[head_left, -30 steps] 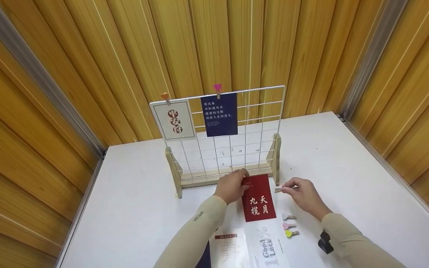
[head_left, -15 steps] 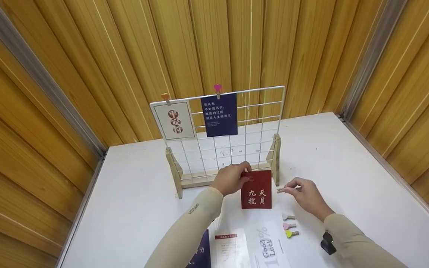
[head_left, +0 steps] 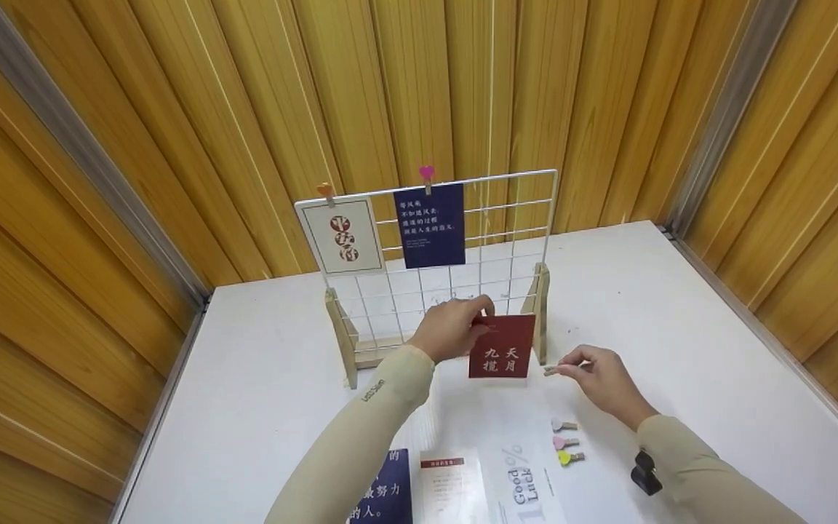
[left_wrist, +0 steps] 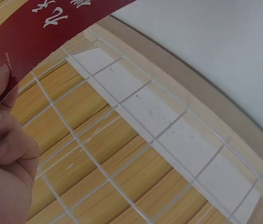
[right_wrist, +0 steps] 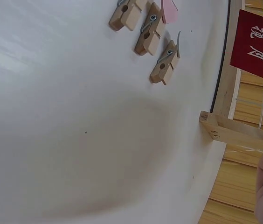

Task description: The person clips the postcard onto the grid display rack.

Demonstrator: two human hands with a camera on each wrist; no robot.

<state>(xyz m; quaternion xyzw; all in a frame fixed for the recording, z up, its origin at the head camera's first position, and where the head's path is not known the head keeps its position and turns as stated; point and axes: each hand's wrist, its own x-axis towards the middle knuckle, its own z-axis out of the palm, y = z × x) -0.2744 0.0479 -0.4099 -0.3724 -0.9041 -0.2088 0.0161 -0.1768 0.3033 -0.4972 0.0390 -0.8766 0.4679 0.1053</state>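
My left hand [head_left: 452, 329] pinches the top left corner of a red card [head_left: 502, 349] with white lettering, held up in front of the wire grid rack [head_left: 484, 274]. In the left wrist view the thumb and a finger grip the card [left_wrist: 52, 28]. To the right, my right hand [head_left: 597, 378] pinches a small wooden clothespin [head_left: 550, 370] near the card's lower right corner; its front is mostly hidden by the fingers. On the grid's top bar hang a cream card [head_left: 341, 236] under an orange heart clip [head_left: 325, 191] and a navy card [head_left: 432, 229] under a magenta heart clip [head_left: 427, 173].
Three heart clothespins, white [head_left: 563, 425], pink [head_left: 566, 442] and yellow [head_left: 572, 458], lie by the right forearm. Flat on the white table [head_left: 259, 407] are a navy card [head_left: 390, 491], a cream card [head_left: 452, 487] and a "Good Luck" card [head_left: 524, 484]. Wood-panelled walls enclose the table.
My left hand has lifted the red card off the table, moving it up toward the grid and tilting it upright. The right hand stays nearly still with the clothespin.
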